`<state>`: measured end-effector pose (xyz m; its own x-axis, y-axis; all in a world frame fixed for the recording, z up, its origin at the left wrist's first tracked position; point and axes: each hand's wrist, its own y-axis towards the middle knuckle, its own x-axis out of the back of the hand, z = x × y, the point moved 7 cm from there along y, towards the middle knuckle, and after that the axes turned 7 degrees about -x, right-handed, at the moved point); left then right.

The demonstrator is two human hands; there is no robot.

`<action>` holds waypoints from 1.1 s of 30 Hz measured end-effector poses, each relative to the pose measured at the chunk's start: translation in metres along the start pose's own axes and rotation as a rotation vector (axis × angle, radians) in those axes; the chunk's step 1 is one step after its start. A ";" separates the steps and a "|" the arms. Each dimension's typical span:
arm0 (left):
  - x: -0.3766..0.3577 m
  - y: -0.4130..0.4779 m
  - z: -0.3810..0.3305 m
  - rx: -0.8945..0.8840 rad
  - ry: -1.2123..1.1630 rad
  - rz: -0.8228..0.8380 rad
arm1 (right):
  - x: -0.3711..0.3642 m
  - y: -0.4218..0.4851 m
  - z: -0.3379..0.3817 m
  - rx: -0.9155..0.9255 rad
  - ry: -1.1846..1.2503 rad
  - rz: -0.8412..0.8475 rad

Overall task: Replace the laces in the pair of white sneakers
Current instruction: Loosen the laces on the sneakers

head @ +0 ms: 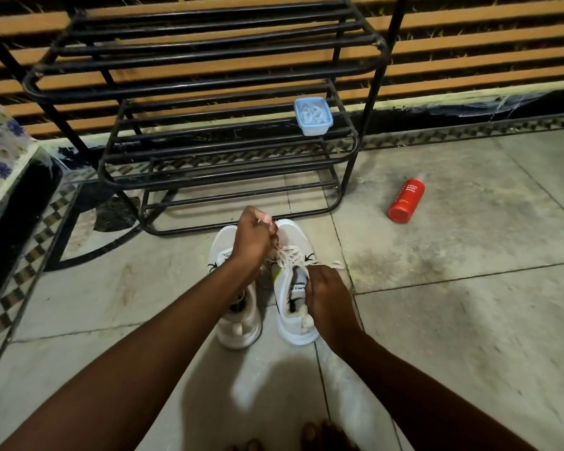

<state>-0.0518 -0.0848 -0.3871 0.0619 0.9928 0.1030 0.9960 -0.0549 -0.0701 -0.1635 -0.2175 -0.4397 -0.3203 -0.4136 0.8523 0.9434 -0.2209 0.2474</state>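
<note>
Two white sneakers stand side by side on the tiled floor, toes pointing away from me. The left sneaker is partly hidden behind my left forearm. The right sneaker carries a cream lace crossed over its tongue. My left hand hovers over the right sneaker's toe end and pinches the lace, pulling it upward. My right hand grips the right sneaker at its collar, beside the tongue.
A black metal shoe rack stands just beyond the sneakers, with a pale blue lidded tub on a shelf. A red bottle lies on the floor to the right. My toes show at the bottom edge. A floral-covered ledge is at left.
</note>
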 end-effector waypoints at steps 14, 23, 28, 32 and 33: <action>-0.020 -0.010 -0.005 -0.391 1.078 0.390 | 0.001 0.000 0.004 0.001 -0.011 0.019; 0.002 -0.010 -0.006 0.078 -0.252 -0.089 | 0.003 0.000 0.002 -0.019 -0.015 0.006; -0.013 -0.012 -0.032 -0.593 0.676 0.507 | 0.006 -0.002 0.004 -0.040 -0.051 -0.029; -0.036 -0.026 -0.016 -0.810 1.307 0.790 | 0.008 -0.003 0.006 -0.040 -0.078 -0.056; -0.037 -0.026 -0.018 -0.835 1.345 0.748 | 0.008 -0.003 0.006 -0.034 -0.085 -0.059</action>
<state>-0.0787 -0.1217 -0.3717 0.0574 -0.0174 0.9982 0.4667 -0.8834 -0.0423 -0.1686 -0.2145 -0.4309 -0.3657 -0.3224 0.8731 0.9190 -0.2737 0.2838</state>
